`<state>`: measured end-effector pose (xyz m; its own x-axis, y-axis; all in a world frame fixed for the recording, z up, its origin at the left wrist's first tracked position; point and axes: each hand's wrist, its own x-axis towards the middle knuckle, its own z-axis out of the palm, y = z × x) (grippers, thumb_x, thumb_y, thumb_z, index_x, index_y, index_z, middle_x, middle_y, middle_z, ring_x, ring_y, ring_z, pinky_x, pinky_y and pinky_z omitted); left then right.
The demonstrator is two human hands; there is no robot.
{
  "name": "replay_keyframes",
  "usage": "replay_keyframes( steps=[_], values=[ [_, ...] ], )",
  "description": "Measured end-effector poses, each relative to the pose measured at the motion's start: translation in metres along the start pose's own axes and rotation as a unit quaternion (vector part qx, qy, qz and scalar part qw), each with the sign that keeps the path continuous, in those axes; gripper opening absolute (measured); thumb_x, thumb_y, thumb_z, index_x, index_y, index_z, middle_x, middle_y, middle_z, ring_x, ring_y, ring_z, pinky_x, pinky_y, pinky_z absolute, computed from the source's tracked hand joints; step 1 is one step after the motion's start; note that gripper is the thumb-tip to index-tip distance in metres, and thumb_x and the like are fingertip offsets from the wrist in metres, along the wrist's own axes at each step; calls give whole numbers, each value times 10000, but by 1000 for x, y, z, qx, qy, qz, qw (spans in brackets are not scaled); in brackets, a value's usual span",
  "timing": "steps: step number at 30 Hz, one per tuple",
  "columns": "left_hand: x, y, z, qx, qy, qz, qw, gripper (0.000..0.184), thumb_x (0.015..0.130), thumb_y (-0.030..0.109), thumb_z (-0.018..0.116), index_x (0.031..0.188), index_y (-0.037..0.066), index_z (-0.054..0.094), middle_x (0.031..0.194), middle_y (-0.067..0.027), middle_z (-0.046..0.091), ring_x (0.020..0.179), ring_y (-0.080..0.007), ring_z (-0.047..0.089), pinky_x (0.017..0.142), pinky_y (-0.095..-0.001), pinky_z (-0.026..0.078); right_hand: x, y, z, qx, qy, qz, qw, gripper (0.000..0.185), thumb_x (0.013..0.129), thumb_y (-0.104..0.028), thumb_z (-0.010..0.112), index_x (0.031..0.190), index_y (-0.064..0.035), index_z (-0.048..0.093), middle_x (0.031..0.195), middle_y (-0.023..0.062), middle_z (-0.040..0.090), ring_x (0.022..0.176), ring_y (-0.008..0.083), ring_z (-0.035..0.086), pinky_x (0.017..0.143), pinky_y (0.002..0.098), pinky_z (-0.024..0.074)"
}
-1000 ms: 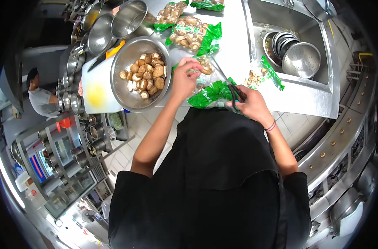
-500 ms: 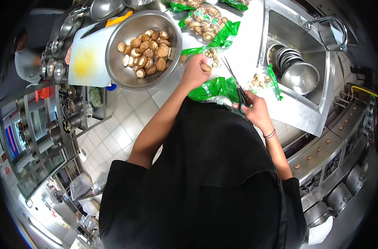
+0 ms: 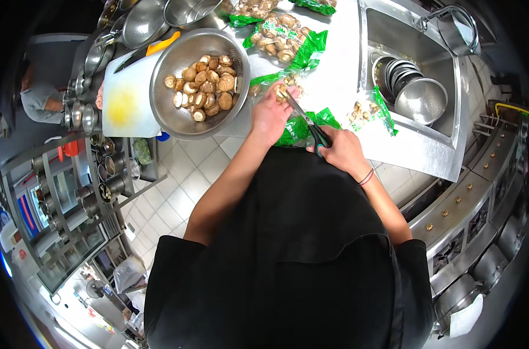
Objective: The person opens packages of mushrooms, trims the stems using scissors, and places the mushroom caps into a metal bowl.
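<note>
My left hand (image 3: 268, 119) is turned palm up and holds a mushroom (image 3: 281, 93) at its fingertips, stem side showing. In my right hand (image 3: 341, 150) are black-handled scissors (image 3: 317, 132), their blades reaching to the mushroom's stem. Under both hands lies an opened green and clear bag (image 3: 293, 132). Left of my left hand, a perforated steel colander (image 3: 160, 110) holds several brown mushrooms (image 3: 208, 87). To the right, another green-edged clear bag (image 3: 366, 113) has small pale stem pieces in it.
A full mushroom bag (image 3: 281, 38) lies farther back. At left is a white cutting board (image 3: 131, 99) with a yellow-handled knife (image 3: 163, 43). The sink (image 3: 383, 35) at right contains stacked bowls and a colander (image 3: 421, 106). Another person (image 3: 40, 102) stands far left.
My left hand has turned palm up, bringing the mushroom into view. My right hand has moved left, and the scissors' blades now meet the mushroom.
</note>
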<state>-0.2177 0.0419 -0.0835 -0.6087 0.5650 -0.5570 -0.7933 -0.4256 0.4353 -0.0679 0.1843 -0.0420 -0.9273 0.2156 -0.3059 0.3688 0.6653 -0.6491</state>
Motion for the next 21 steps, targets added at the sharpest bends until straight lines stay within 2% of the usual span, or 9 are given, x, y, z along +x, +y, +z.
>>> replay_keyframes(
  steps=[4, 11, 13, 14, 15, 17, 18, 20, 21],
  values=[
    [6, -16, -10, 80, 59, 83, 992, 404, 1029, 217, 393, 1379, 16, 361, 1359, -214, 467, 1254, -333, 479, 1046, -448, 411, 8, -3, 2, 33, -50, 3, 998, 332, 749, -351, 773, 869, -56, 679, 549, 117, 545, 554, 314, 572, 573, 408, 434],
    [-5, -11, -28, 236, 129, 82, 960, 398, 987, 119, 507, 1356, -15, 441, 1279, -145, 551, 1161, -212, 558, 977, -363, 473, 16, 21, 10, 122, -123, 6, 985, 364, 780, -372, 758, 801, -24, 655, 607, 135, 577, 578, 287, 576, 584, 402, 431],
    [-21, 7, -23, 436, 53, 215, 872, 345, 923, 31, 582, 1263, -21, 547, 1185, -127, 615, 1076, -197, 610, 928, -341, 497, 7, 28, 0, 271, -188, 12, 944, 327, 809, -323, 765, 823, -14, 660, 590, 64, 562, 572, 162, 537, 564, 352, 418],
    [-27, 21, -19, 439, 65, 292, 847, 336, 890, 3, 608, 1223, -25, 575, 1151, -123, 631, 1056, -194, 620, 906, -326, 504, -1, 32, -6, 320, -173, -20, 931, 273, 836, -259, 760, 895, -10, 663, 599, -5, 553, 589, 68, 485, 536, 282, 388],
    [-37, 40, -10, 439, 78, 365, 817, 329, 857, -25, 635, 1184, -30, 603, 1117, -118, 648, 1036, -191, 629, 884, -312, 510, -7, 33, -19, 321, -174, -18, 931, 273, 836, -259, 760, 895, -10, 663, 599, -5, 553, 589, 68, 485, 536, 282, 388],
    [-45, 87, -1, 579, 173, 452, 656, 349, 773, -18, 672, 1119, 7, 634, 1112, -131, 638, 1056, -244, 610, 950, -334, 460, -16, 33, -48, 335, -194, 90, 917, 251, 847, -191, 749, 992, -12, 649, 613, -22, 566, 554, 51, 492, 516, 236, 382],
    [-41, 96, -4, 580, 175, 453, 654, 349, 773, -18, 672, 1119, 7, 634, 1112, -131, 638, 1056, -244, 610, 950, -334, 460, -19, 39, -50, 337, -195, 88, 917, 251, 847, -191, 749, 992, -12, 649, 613, -22, 566, 554, 51, 492, 516, 236, 382],
    [-31, 106, -6, 717, 123, 501, 469, 356, 725, -47, 650, 1075, 14, 644, 1140, -164, 630, 1061, -323, 606, 1000, -406, 432, -21, 48, -55, 395, -146, 107, 901, 241, 863, -119, 713, 1062, -12, 628, 581, -18, 562, 501, 41, 496, 523, 209, 388],
    [-25, 100, 2, 742, 29, 480, 467, 353, 734, -75, 614, 1072, 19, 648, 1146, -155, 635, 1084, -330, 597, 1023, -398, 415, -20, 49, -58, 397, -143, 108, 900, 241, 863, -119, 713, 1062, -12, 628, 581, -18, 562, 501, 41, 496, 523, 209, 388]
  ],
)
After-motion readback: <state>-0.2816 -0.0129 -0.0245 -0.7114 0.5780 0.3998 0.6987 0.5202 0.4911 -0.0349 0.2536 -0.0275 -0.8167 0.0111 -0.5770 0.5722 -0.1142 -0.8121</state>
